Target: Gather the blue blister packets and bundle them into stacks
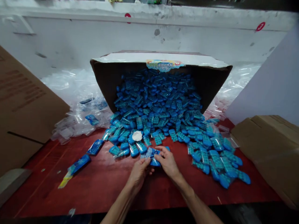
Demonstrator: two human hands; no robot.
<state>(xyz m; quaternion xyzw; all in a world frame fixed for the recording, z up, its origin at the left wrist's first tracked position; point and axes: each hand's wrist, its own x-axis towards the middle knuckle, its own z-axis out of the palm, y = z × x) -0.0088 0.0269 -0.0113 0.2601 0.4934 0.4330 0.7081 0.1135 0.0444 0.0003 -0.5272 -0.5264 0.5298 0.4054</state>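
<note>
Head view: one blue packet [154, 159] in two hands [168, 162].

Cartons [268, 152] and heaped blue packs [161, 105] suggest a workshop.

The red sticker [260, 26] on the white ledge [205, 19] reads "3".

A hand could pass low over the bare red table [100, 189] between the left hand [140, 169] and the blue pouches [79, 164]. Heaped blue packets [161, 104] and the open box [121, 57] block the way ahead; packets and a brown carton [268, 152] crowd the right.
</note>
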